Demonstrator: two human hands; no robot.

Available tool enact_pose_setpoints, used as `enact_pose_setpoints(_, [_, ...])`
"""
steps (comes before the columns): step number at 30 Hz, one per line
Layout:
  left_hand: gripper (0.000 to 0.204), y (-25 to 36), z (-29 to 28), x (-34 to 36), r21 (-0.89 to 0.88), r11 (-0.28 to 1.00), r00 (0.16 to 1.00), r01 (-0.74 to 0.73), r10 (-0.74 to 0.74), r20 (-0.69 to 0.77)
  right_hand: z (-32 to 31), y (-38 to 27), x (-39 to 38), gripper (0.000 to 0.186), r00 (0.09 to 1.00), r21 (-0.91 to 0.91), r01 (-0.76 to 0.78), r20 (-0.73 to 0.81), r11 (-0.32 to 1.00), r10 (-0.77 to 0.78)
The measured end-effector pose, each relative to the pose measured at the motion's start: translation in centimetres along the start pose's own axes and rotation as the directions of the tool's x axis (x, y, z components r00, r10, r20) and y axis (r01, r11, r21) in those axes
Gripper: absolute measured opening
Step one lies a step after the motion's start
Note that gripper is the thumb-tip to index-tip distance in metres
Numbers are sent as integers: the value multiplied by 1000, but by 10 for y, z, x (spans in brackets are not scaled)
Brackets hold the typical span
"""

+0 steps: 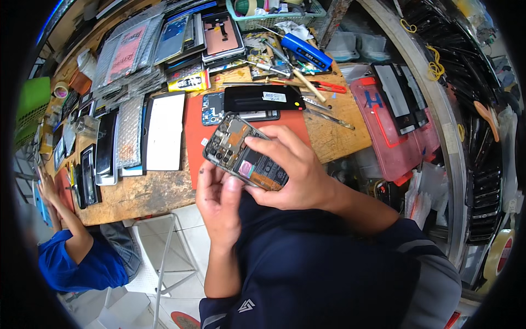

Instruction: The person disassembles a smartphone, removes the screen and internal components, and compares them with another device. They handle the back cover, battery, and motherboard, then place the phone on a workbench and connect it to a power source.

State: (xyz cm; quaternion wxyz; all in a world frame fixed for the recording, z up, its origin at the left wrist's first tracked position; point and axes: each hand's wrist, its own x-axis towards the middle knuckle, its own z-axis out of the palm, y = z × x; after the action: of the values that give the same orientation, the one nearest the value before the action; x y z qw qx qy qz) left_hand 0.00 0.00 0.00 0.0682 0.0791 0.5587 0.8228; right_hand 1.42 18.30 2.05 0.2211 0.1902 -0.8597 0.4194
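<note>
An opened smartphone (236, 143), its back cover off and its circuit board, orange flex cables and black battery exposed, is tilted up between my hands. My right hand (300, 171) grips its right and lower edges, the fingers lying across the inside. From the left, my left hand (218, 198) supports the lower edge, with the thumb up beside the battery; its other fingers are partly hidden. Just beyond lies a black phone screen panel (246, 97) with a white label, overlapping another opened phone (212, 108) on the orange-red mat (198, 160).
Stacked bubble-wrapped panels (118, 66) and a white box (164, 131) fill the table's left. A blue cylindrical tool (306, 49), tweezers (331, 118) and a yellow tube (189, 82) lie behind. A pink case (378, 145) stands at right. A person in blue (82, 255) sits far left.
</note>
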Motion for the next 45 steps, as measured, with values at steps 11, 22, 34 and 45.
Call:
enact_pose_setpoints(11, [27,11,3,-1,79,997,1000,9,-11,27,-1,-3,10,16,906,562,-418,205,714,369])
enact_pose_setpoints(22, [27,13,13,1,167,984,998,-66,63,22,-3,-5,9,12,965,438,-260,92,860,245])
enact_pose_setpoints(34, [23,18,17,4,211,976,998,-54,44,52,-11,13,5,12,944,562,-329,203,759,259])
enact_pose_setpoints(45, [24,20,7,6,165,986,995,0,-17,100,-17,1,5,8,900,488,-434,276,757,338])
